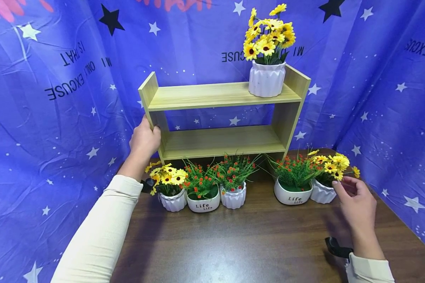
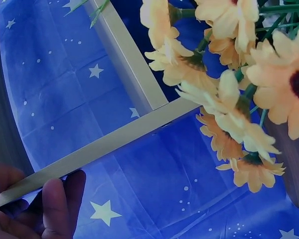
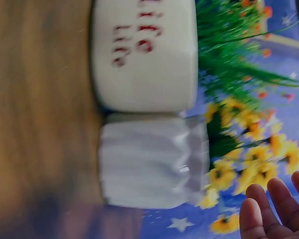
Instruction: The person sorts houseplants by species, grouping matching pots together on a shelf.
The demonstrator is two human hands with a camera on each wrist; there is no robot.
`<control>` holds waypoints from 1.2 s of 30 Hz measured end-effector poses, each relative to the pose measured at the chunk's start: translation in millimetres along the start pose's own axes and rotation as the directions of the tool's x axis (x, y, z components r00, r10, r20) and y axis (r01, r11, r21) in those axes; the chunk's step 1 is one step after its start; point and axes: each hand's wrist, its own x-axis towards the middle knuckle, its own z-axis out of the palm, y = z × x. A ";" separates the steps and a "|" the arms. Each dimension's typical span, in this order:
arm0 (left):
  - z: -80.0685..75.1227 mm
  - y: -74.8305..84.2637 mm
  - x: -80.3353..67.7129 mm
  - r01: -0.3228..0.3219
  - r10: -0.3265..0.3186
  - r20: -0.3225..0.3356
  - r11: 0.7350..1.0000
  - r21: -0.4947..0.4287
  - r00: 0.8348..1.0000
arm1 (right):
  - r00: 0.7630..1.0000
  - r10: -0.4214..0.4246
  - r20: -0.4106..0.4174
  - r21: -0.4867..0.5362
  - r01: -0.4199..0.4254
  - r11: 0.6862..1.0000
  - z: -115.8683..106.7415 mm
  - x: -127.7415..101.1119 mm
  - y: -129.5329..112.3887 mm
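Note:
A two-tier wooden shelf stands at the back of a dark wooden table. My left hand grips the shelf's left side panel. On the top shelf at the right sits a white ribbed pot of yellow flowers. My right hand hovers open, fingers loosely spread, just in front of another ribbed pot of yellow flowers at the row's right end, not touching it. Beside that pot stands a smooth white "Life" pot with orange-flowered greenery.
Three more pots line the table's left-centre under the shelf: yellow flowers, a "Life" pot, and a ribbed pot. Blue star-printed cloth surrounds the table on all sides. The shelf's lower tier holds nothing.

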 end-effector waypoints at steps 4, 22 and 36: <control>-1.7 -0.7 0.7 0.002 -0.002 0.003 1.000 0.002 1.000 | 0.996 0.064 0.055 -0.071 -0.060 0.996 4.6 4.8 15.2; -7.1 -3.6 1.4 0.010 -0.010 -0.005 1.000 0.004 1.000 | 0.937 0.216 0.274 -0.089 -0.199 0.976 27.3 24.0 41.1; -0.7 0.0 0.8 0.002 -0.002 0.012 1.000 -0.001 1.000 | 0.937 0.264 0.227 0.008 -0.273 0.962 42.9 24.0 53.7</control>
